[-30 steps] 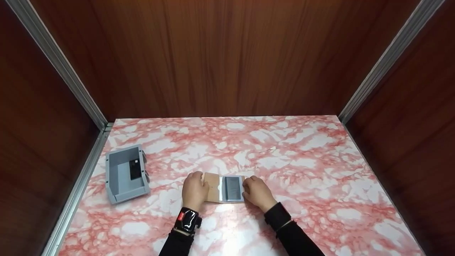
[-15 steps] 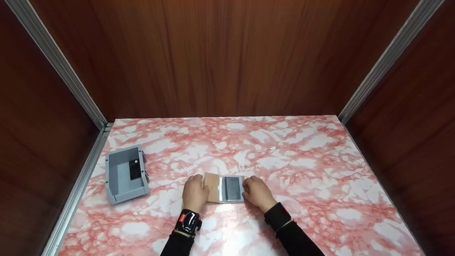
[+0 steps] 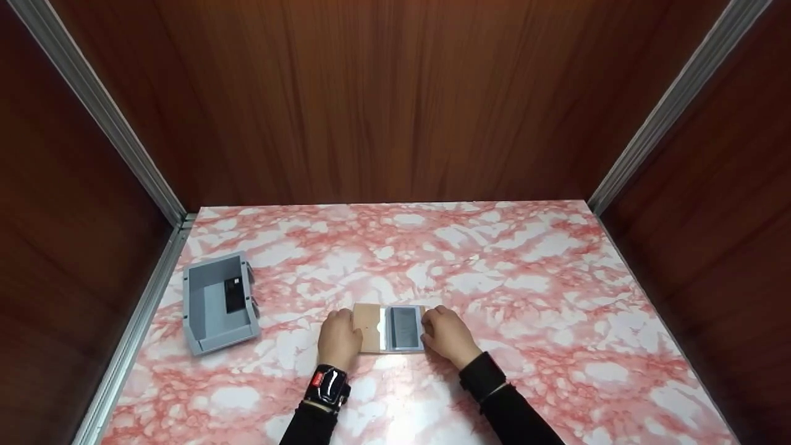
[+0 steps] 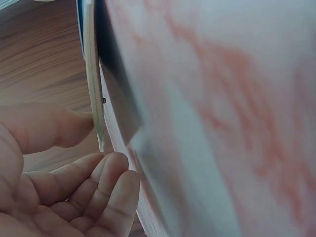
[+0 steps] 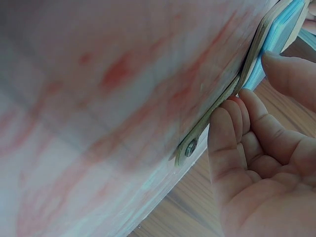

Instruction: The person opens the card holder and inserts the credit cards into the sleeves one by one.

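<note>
In the head view a flat brown piece lies low in the middle of the table. Its left part is a brown panel (image 3: 369, 324), and its right part carries a grey rectangle (image 3: 405, 327) with a pale blue rim. A white strip (image 3: 383, 327) shows between them. My left hand (image 3: 338, 340) pinches the brown panel's left edge, thumb on one face and fingertips at the other, as the left wrist view shows. At the right end, my right hand (image 3: 450, 337) pinches the edge, thumb on the blue layer (image 5: 281, 34) and fingers at the brown board beneath.
A grey plastic bin (image 3: 207, 334) stands at the table's left side, with a flat black item (image 3: 235, 294) inside. A small board with a screw (image 5: 191, 147) shows in the right wrist view. Wood-grain walls (image 3: 395, 105) enclose the table's back and sides.
My left hand has shifted slightly toward me, and the brown panel's left edge has moved a little with it. The right hand and the bin stay where they were.
</note>
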